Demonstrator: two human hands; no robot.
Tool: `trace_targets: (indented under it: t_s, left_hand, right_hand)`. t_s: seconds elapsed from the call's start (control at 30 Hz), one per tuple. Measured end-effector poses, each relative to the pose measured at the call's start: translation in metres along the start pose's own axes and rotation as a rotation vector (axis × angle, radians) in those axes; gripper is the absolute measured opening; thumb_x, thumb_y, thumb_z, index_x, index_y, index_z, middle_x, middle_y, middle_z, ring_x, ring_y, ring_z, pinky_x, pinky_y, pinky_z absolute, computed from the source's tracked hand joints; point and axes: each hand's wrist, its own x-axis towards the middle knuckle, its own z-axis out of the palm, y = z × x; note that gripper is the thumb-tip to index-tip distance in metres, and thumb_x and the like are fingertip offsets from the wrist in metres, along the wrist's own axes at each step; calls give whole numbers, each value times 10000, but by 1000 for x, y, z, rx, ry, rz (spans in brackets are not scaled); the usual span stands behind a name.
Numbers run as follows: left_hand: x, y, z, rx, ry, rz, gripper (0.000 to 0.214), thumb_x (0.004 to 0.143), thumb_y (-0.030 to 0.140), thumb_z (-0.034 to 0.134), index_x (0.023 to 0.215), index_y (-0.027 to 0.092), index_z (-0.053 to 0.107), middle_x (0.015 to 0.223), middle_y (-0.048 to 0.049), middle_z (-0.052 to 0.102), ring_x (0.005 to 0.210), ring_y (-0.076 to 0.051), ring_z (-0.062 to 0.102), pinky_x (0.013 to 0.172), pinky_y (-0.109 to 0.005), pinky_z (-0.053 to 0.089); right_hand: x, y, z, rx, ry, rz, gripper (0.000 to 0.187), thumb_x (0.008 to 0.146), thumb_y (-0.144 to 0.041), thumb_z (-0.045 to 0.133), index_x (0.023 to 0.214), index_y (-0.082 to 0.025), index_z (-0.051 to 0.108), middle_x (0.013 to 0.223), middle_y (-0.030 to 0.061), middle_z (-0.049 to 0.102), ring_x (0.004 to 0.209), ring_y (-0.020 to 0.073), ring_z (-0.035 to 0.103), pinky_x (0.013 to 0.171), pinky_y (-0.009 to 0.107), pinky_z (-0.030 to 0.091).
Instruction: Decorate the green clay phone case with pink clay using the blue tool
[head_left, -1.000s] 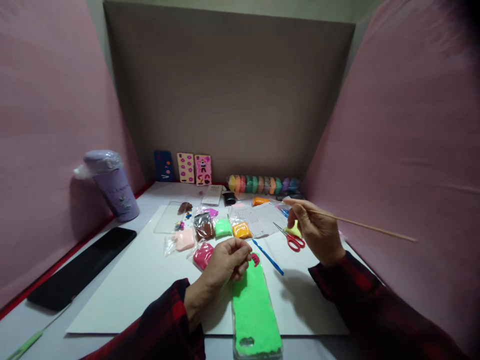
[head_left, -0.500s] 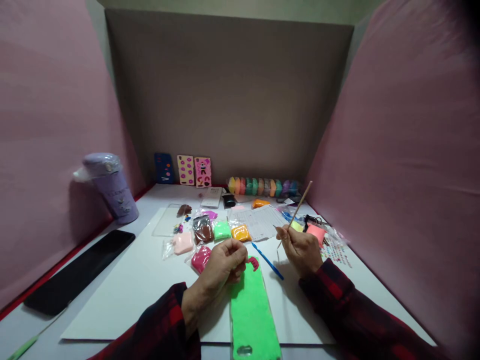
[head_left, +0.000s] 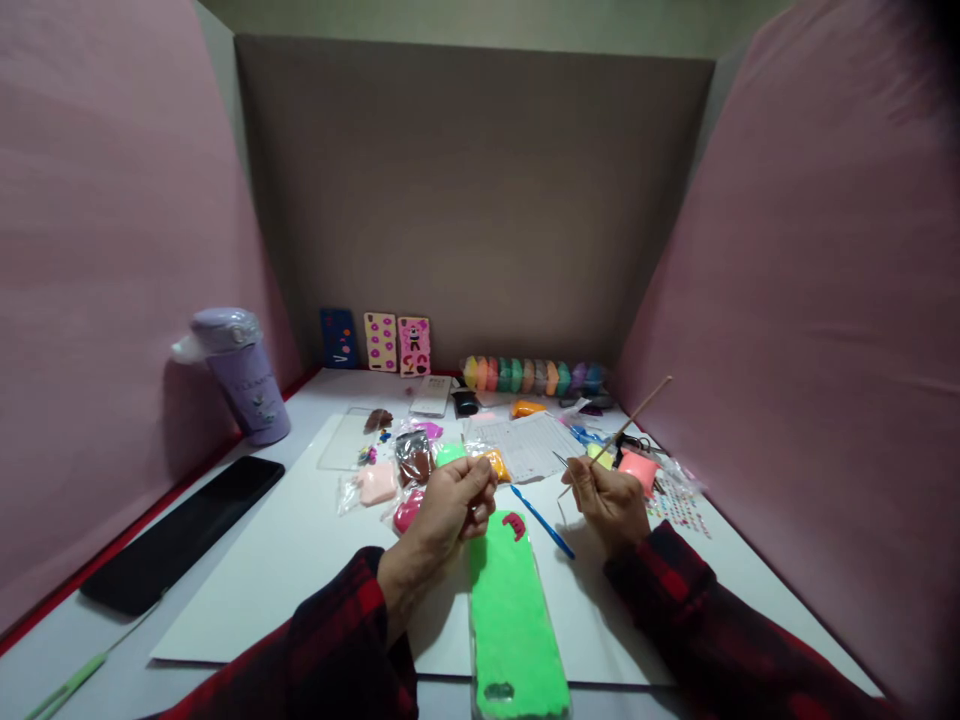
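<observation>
A phone case covered in bright green clay lies on the white board, with a small crimson clay piece near its top. Just left of that piece, my left hand hovers with thumb and fingers pinched together; anything between them is too small to make out. My right hand is closed round a thin wooden stick, which slants up to the right. A fine pointed tip also pokes out by its thumb. Between the hands lies a blue pen-like tool.
Bagged clay, including a pink pack and a coral pack, lies around a paper sheet. A purple tumbler and a black phone stand left. Decorated cases lean against the back wall near a row of clay tubs.
My left hand has lifted slightly up and away from the crimson piece. The wooden stick in my right hand has tilted further to the right. The whole view has shifted a little.
</observation>
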Motion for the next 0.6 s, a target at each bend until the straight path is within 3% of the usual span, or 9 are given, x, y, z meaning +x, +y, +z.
trace_targets:
  t_s: [0.23, 0.4, 0.6]
  left_hand:
    - [15, 1, -4, 19, 59, 91, 299, 678, 317, 776, 687, 154, 526, 468, 76, 446, 383, -29, 315, 381, -166, 195]
    - [15, -8, -10, 16, 62, 82, 260, 648, 274, 770, 794, 132, 609, 485, 74, 467, 382, -32, 332, 386, -167, 206]
    - [8, -15, -10, 44, 23, 59, 273, 593, 267, 810, 756, 110, 657, 518, 43, 506, 403, -41, 401, 400, -172, 240]
  right_hand:
    - [-4, -1, 2, 75, -25, 34, 474, 978, -424, 397, 640, -176, 619, 407, -27, 484, 383, 127, 499, 444, 244, 375]
    - [-5, 2, 4, 128, -1, 37, 490, 983, -434, 369, 665, -163, 625, 413, -31, 473, 379, 120, 491, 447, 241, 387]
    - [-5, 2, 4, 184, -27, 38, 457, 971, -417, 421, 649, -164, 624, 410, -37, 468, 370, 110, 477, 427, 230, 373]
